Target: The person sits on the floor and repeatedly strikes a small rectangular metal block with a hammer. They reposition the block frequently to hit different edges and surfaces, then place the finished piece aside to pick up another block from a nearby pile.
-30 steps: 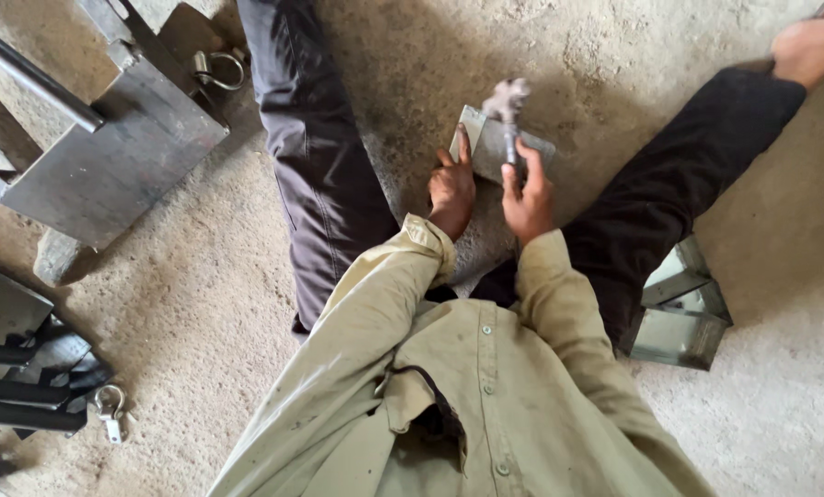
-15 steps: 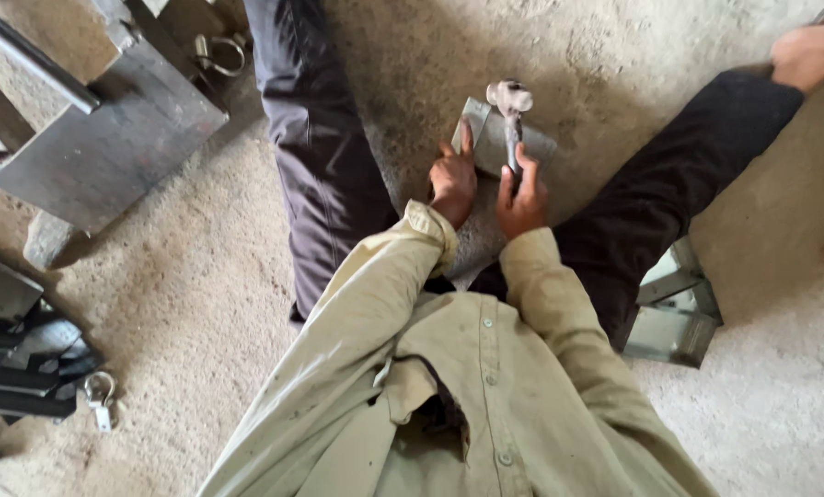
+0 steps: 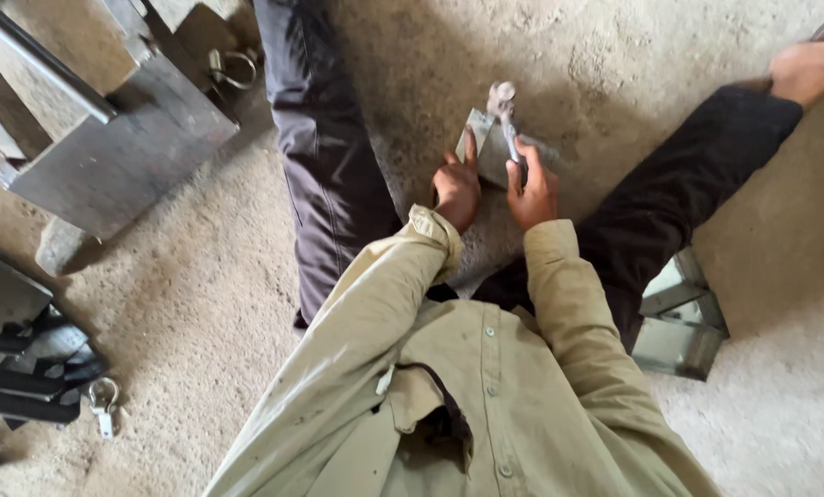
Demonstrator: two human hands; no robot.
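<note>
Sitting on the concrete floor [image 3: 200, 304], legs spread, grey metal bracket [image 3: 485, 147] lying on the floor between my knees. Big steel plate assembly [image 3: 117, 156] off to my upper left with a shackle ring [image 3: 230, 66] beside it; dark metal parts [image 3: 25, 368] and a small shackle [image 3: 103, 405] lower left; folded metal pieces [image 3: 683, 317] by my right leg.

My left hand [image 3: 456, 189] lies on the bracket's left edge, fingers bent, forefinger stretched up along the plate, pressing it down; the grip is loose contact, not wrapped round. My right hand [image 3: 533, 189] has its grip closed tight round the handle of a wrench [image 3: 506, 115], whose head sits at the bracket's top edge, shaft running down into my fist.

Versus half a second back: wrench head has swung a little left and stands more upright over the bracket; left forefinger now reaches further up the plate. Bracket in same spot.
</note>
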